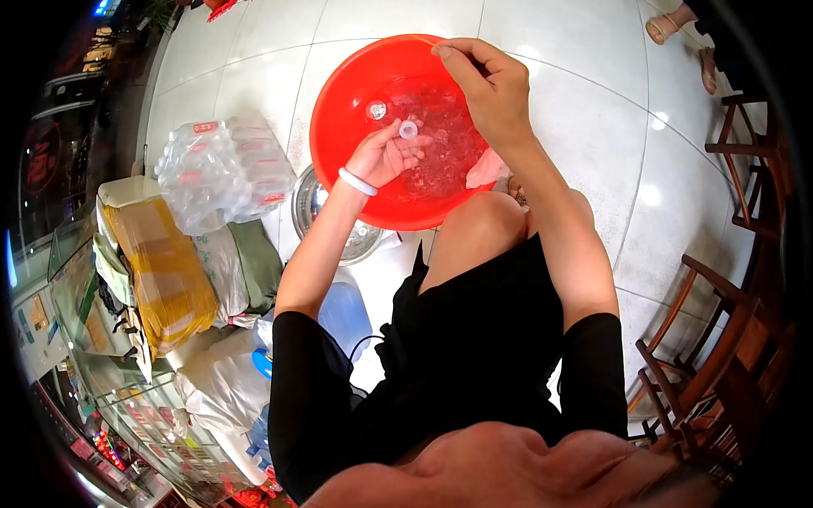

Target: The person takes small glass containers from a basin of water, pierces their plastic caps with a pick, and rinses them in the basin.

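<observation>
A large red basin [339, 93] of water stands on the floor in front of my knees. Over it, my left hand [379, 161] holds a small clear cup [408, 129] between thumb and fingers, its round opening facing up. Another small clear glass piece [376, 109] is in the basin, left of centre. My right hand [495, 93] is raised above the basin's far right rim, thumb and forefinger pinched on a thin, light-coloured strand or stick too fine to identify. A pink cloth [485, 169] hangs at the basin's near right side.
A metal bowl [306, 207] sits left of the basin, partly under my left forearm. Plastic-wrapped bottles [224, 173], a taped carton [161, 271] and a blue water jug [343, 317] stand at left. Wooden chairs [694, 339] line the right; a person's feet [665, 30] show at top right.
</observation>
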`<state>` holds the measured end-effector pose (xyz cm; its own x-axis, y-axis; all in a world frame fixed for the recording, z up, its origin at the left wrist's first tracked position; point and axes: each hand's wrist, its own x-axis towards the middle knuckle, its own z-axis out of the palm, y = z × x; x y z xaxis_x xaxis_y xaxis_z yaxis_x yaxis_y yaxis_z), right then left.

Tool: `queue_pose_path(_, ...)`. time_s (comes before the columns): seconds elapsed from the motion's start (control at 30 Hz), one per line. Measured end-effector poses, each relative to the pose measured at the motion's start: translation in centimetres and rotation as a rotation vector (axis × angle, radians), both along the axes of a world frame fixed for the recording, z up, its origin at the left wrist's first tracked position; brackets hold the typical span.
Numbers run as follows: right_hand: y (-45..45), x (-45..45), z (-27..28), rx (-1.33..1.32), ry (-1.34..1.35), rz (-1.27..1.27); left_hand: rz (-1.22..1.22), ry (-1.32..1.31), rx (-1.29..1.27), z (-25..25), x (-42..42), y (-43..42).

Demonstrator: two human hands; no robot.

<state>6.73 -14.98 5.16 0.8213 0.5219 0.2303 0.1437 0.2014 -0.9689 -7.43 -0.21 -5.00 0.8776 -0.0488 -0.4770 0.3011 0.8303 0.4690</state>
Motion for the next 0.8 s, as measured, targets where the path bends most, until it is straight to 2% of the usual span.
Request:
queue_pose_path(0.1,-0.1,0.1,0.0,0.015,-0.006,-0.007,-0.061,-0.044,0.031,2.0,0.0,0.2)
queue_pose_path(0.17,-0.3,0.2,0.1,0.022,-0.009,-0.007,-0.141,-0.147,0.149,3.0,0.2,0.3)
queue_pose_path(0.23,-0.5,0.5,0.4,-0.003,-0.024,-0.018,-0.102,-0.183,0.079,-0.6,-0.5,0.3)
queue_pose_path(0.3,-0.4,0.1,0.4,-0.025,-0.045,-0.006,-0.337,0.009,0.654,-5.8,-2.0,-0.4)
queue_pose_path(0.33,-0.1,0.2,0.1,0.046,-0.042,-0.055,-0.441,0.098,0.948,-8.4,-2.0,-0.6)
queue_pose_path(0.4,-0.1,0.4,0.2,0.115,-0.094,-0.139,-0.686,0.285,1.527,-10.4,-0.6,-0.9)
queue_pose_path(0.43,-0.6,0.6,0.4,0.1,-0.079,-0.145,-0.703,0.288,1.51,-11.3,-0.6,-0.9)
queue_pose_path(0.5,-0.8,0.9,0.7,0.0,-0.062,-0.078,-0.509,0.097,1.662,-10.1,0.2,0.0)
queue_pose_path(0.53,-0.7,0.8,0.7,0.047,-0.038,-0.072,-0.487,0.101,1.844,-12.6,0.0,1.3)
queue_pose_path(0.57,-0.6,0.7,0.7,0.053,-0.041,-0.065,-0.48,0.106,1.849,-11.9,0.3,1.9)
queue_pose_path(0.63,-0.7,0.7,0.6,0.023,-0.028,-0.065,-0.421,0.54,1.868,-9.6,1.4,2.6)
queue_pose_path(0.7,-0.5,0.6,0.5,0.075,-0.04,-0.084,-0.293,0.715,1.987,-9.5,1.9,4.3)
queue_pose_path(0.8,-0.4,0.3,0.7,0.124,-0.066,-0.099,-0.371,0.853,2.018,-11.4,3.0,7.7)
